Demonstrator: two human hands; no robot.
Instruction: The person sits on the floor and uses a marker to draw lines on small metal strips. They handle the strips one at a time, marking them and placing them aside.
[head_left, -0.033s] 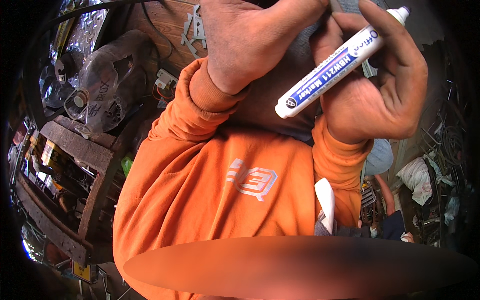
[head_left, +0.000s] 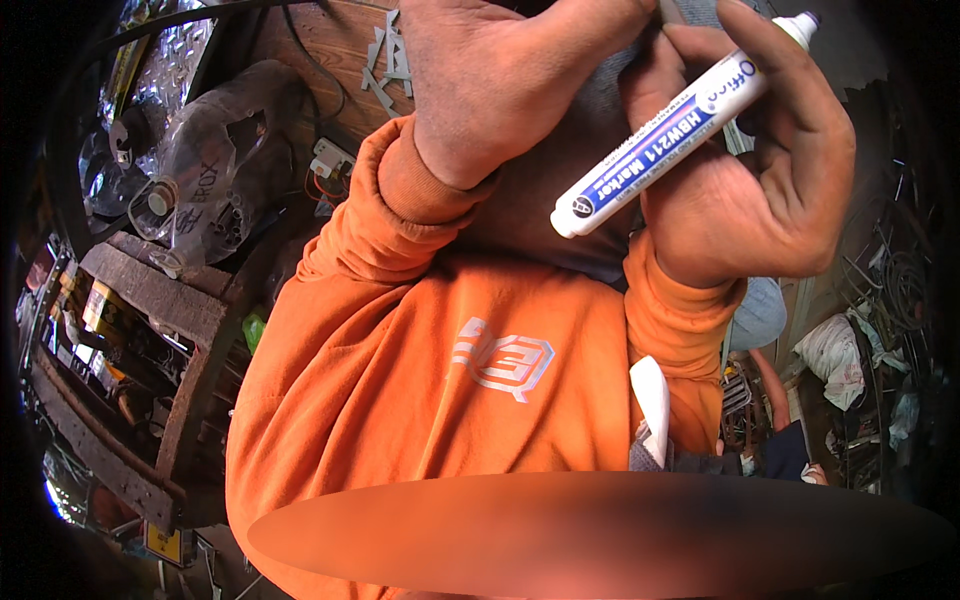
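My right hand (head_left: 760, 190), at the upper right, holds a white marker (head_left: 655, 145) with a blue label. The marker lies slantwise across the fingers, its rounded white end low to the left and a dark tip high to the right. Beside it, my left hand (head_left: 500, 85) reaches up from the left with its thumb stretched toward the right hand. The upper picture edge cuts off its other fingers, so any grip there is hidden. Both wrists come out of orange sleeves (head_left: 375, 220). Grey cloth (head_left: 605, 95) shows between the hands.
Left, a large clear plastic bottle (head_left: 205, 175) lies by a worn wooden frame (head_left: 155, 285). Jagged grey pieces (head_left: 388, 62) and a white electrical socket (head_left: 332, 160) with wires are near my left wrist. At right are a white sack (head_left: 832, 360) and what looks like another person's arm (head_left: 772, 390).
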